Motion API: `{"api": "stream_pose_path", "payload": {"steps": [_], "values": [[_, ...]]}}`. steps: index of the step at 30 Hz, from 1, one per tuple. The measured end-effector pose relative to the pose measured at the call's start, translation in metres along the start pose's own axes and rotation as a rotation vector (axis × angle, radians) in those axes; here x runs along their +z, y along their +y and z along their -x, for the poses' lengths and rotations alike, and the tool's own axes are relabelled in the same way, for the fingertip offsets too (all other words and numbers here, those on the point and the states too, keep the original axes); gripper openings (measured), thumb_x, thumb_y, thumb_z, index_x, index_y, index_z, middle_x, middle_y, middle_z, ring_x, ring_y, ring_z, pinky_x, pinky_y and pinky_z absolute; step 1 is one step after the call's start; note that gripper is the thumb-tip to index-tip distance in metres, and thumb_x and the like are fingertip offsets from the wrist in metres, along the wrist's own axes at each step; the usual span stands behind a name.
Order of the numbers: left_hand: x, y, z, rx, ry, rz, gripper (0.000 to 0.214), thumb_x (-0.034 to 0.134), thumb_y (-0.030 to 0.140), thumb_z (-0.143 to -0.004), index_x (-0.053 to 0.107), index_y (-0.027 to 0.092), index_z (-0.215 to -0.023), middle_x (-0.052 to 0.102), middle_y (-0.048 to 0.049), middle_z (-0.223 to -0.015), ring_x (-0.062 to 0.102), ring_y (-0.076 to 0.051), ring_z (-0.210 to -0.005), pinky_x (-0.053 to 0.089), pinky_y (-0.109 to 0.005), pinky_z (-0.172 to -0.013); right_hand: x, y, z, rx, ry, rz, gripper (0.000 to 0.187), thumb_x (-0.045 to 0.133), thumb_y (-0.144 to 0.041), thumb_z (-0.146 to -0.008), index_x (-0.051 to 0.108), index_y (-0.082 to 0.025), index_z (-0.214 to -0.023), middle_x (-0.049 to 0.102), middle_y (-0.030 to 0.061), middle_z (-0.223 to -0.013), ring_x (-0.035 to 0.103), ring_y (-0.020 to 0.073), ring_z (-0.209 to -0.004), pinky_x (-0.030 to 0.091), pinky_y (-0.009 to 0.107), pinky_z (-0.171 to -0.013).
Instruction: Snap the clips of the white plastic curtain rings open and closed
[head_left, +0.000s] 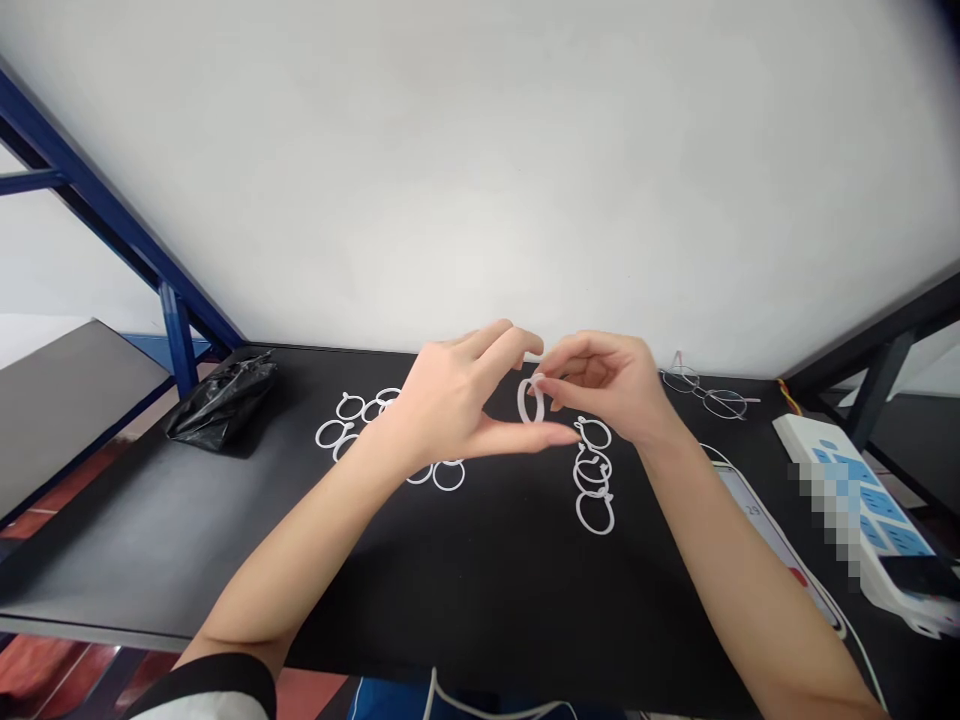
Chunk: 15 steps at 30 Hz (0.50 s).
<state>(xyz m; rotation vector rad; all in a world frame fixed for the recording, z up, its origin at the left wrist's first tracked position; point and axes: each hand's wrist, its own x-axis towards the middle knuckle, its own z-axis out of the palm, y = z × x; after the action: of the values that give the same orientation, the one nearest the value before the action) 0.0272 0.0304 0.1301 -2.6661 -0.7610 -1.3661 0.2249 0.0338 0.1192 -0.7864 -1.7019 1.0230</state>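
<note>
White ring [523, 403] held by one pinch

It is clamped between thumb and fingers of the right hand [607, 390], above the table [487, 580]. The left hand's [461, 395] thumb and fingers are spread apart around it; whether it is touched cannot be told. If the pinch were loosened, it could be dropped. The overlapping right rings [594, 493] could be snagged by a lowered thumb; the left rings [365, 411] could be swept askew by the left arm [322, 540].

Held on edge just right of centre as a white ring [521, 405], with similar tabbed rings [346, 431] flat left of centre and an overlapping column of rings [594, 494] lower right of centre.
</note>
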Motion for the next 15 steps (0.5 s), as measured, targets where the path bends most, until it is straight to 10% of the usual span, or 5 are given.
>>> {"api": "stream_pose_path", "payload": {"steps": [5,15], "values": [[-0.003,0.021,0.001,-0.005,0.057,0.167,0.083,0.062,0.074,-0.068,0.044,0.018,-0.127,0.066,-0.0105,-0.104,0.065,-0.017,-0.078,0.052,-0.026,-0.058,0.015,-0.047,0.024,-0.31,0.166,0.0,0.016,0.077,-0.019,-0.073,0.062,-0.023,-0.072,0.07,-0.0001,-0.074,0.067,0.0135,-0.061,0.057,0.024,-0.048],[-0.013,0.032,-0.002,0.131,0.266,0.443,0.039,0.073,0.042,-0.077,0.059,0.016,-0.103,0.061,0.0016,-0.061,0.055,-0.009,-0.051,0.05,-0.021,-0.05,0.019,-0.062,0.032,-0.496,0.147,0.191,0.016,0.073,-0.013,-0.076,0.065,-0.025,-0.084,0.073,-0.0001,-0.076,0.071,0.0166,-0.065,0.062,0.027,-0.053]]}}
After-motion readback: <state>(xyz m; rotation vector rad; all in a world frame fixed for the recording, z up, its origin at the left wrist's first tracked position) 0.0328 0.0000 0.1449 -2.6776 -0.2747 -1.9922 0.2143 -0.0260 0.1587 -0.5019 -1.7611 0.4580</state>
